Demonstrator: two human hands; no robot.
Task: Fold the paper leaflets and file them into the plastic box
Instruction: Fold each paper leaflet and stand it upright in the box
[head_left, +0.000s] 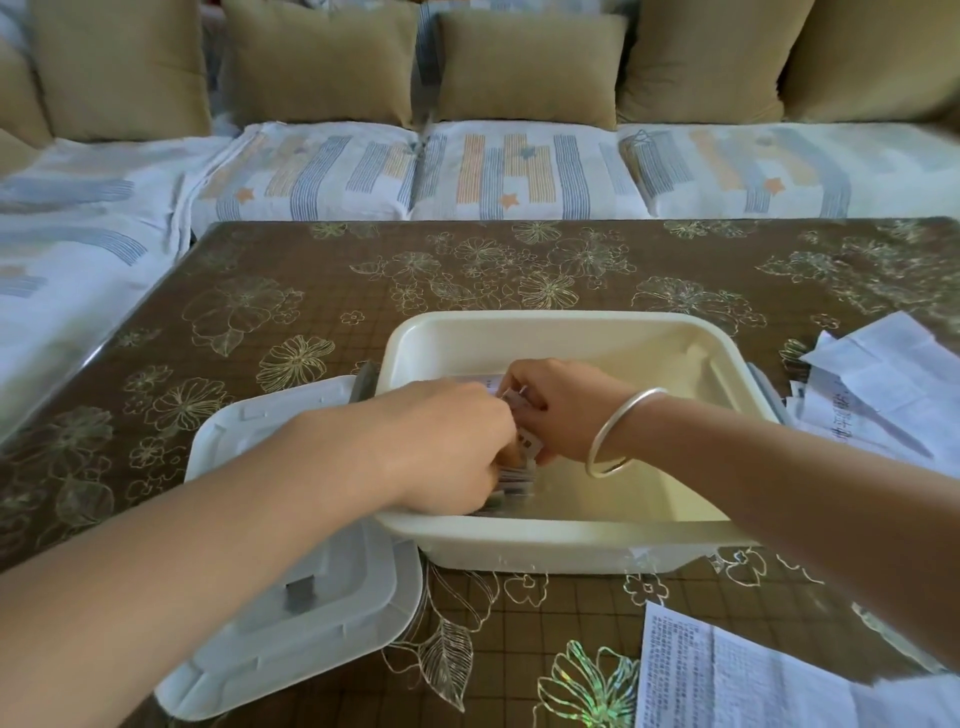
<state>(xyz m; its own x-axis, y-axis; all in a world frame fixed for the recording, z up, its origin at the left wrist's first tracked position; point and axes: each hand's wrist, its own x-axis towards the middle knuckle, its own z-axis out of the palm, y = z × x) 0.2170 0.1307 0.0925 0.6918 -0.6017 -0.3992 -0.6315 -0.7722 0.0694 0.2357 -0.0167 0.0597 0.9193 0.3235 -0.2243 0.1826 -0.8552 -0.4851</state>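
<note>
A cream plastic box (571, 535) stands open in the middle of the table. Both my hands reach into its left part. My left hand (447, 447) curls over a row of folded leaflets (511, 486) standing against the box's left wall. My right hand (561, 410), with a silver bangle on the wrist, pinches a folded leaflet (530, 444) at the top of that row. The hands hide most of the leaflets. The right part of the box shows bare floor.
The box's white lid (291, 613) lies left of it, partly under my left forearm. Unfolded printed leaflets (883, 384) are heaped at the table's right edge and another sheet (727, 680) lies at the front right. A sofa with cushions (524, 67) runs behind the table.
</note>
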